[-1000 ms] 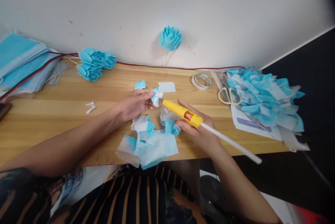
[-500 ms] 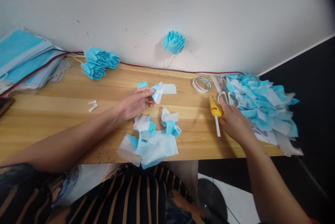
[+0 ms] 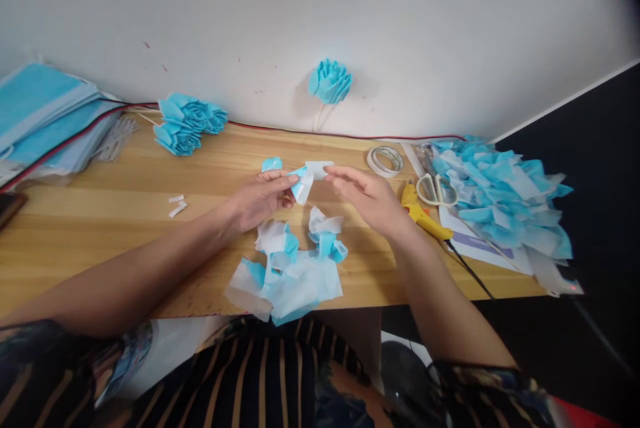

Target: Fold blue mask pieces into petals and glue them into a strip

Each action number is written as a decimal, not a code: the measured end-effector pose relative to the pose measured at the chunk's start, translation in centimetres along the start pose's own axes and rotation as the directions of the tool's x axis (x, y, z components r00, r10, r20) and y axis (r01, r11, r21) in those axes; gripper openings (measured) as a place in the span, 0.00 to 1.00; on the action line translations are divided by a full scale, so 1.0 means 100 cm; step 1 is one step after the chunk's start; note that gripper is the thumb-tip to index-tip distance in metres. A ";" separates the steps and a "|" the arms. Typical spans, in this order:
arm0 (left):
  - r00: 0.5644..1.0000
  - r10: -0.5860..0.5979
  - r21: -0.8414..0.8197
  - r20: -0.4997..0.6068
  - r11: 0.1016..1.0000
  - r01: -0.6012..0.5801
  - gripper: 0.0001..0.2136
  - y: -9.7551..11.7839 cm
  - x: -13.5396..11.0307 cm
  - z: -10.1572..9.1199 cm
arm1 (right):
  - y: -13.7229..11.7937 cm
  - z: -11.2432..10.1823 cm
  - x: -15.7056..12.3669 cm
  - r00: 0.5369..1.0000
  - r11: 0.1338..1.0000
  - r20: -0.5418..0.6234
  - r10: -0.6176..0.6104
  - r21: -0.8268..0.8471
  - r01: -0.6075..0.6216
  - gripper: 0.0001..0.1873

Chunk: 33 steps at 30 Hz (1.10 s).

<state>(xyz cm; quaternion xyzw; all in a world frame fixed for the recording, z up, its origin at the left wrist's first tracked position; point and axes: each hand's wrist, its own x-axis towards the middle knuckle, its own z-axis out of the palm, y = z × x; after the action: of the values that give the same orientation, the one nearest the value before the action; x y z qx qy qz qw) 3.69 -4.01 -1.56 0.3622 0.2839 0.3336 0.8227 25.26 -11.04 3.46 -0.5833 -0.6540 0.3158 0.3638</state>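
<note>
A folded petal of blue and white mask fabric (image 3: 302,187) is pinched between the thumb and fingers of my left hand (image 3: 263,200). My right hand (image 3: 367,198) has its fingers stretched out toward the petal, the tips at the edge of a white rectangular piece (image 3: 318,169) behind it. Whether they touch that piece, I cannot tell. A small blue bit (image 3: 272,163) lies just beyond my left hand. Nearer to me are several crumpled blue and white fabric pieces (image 3: 303,281). The yellow glue gun (image 3: 425,215) rests on the table, right of my right hand.
White-handled scissors (image 3: 436,189) and a tape roll (image 3: 385,161) lie near a heap of fabric pieces (image 3: 505,195). Blue fabric flowers (image 3: 185,123) lie at left, and one flower (image 3: 330,81) leans on the wall. Stacked masks (image 3: 45,108) are far left. A cable (image 3: 300,131) runs along the back.
My right hand has let go of the glue gun, which now lies on the table, and has moved left to the white piece. My left hand still holds the petal.
</note>
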 end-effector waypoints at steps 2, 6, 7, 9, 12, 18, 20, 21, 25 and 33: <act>1.000 0.012 -0.001 0.017 1.000 -0.012 0.14 0.000 0.001 -0.001 | 0.003 0.015 0.014 1.000 0.996 0.008 -0.010 0.090 0.010 0.18; 0.999 0.009 0.003 0.034 1.000 -0.009 0.13 -0.001 0.002 -0.003 | 0.007 0.025 0.030 1.000 0.986 0.009 -0.015 0.167 0.014 0.16; 0.999 0.004 0.008 0.039 1.000 -0.005 0.14 -0.001 0.002 -0.003 | 0.007 0.025 0.031 1.000 0.983 0.010 -0.001 0.183 -0.001 0.16; 0.999 0.000 0.018 0.049 1.000 -0.001 0.14 -0.001 0.003 -0.003 | 0.006 0.026 0.034 1.000 0.976 0.013 0.023 0.217 -0.026 0.17; 0.999 0.004 0.044 0.051 0.999 -0.007 0.15 -0.002 0.004 -0.004 | 0.007 0.025 0.035 1.000 0.971 -0.004 -0.013 0.238 0.014 0.19; 1.000 0.019 0.132 0.011 0.991 -0.020 0.17 -0.004 0.004 -0.004 | 0.007 0.024 0.037 0.994 0.990 0.043 -0.103 0.101 0.099 0.19; 1.000 0.027 0.136 0.002 0.990 -0.027 0.18 -0.005 0.004 -0.003 | 0.006 0.025 0.039 0.994 0.992 0.022 -0.109 0.060 0.107 0.13; 1.000 0.029 0.133 0.002 0.991 -0.029 0.19 -0.005 0.004 -0.003 | 0.007 0.026 0.040 0.994 0.992 0.001 -0.112 0.054 0.112 0.11; 0.999 0.029 0.116 0.032 0.993 -0.033 0.22 -0.003 0.004 -0.002 | 0.012 0.028 0.041 0.994 0.990 -0.068 -0.090 0.102 0.097 0.09; 1.000 -0.005 0.244 0.016 0.970 0.001 0.13 -0.002 0.004 -0.008 | 0.011 0.030 0.034 0.986 0.994 -0.139 -0.097 0.040 0.103 0.08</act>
<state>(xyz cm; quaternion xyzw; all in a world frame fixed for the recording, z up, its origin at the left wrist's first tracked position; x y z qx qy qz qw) 3.46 -3.54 -2.28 0.4628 0.3167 0.2919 0.7748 23.06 -7.49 1.31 -0.5612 -0.6484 0.2717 0.4368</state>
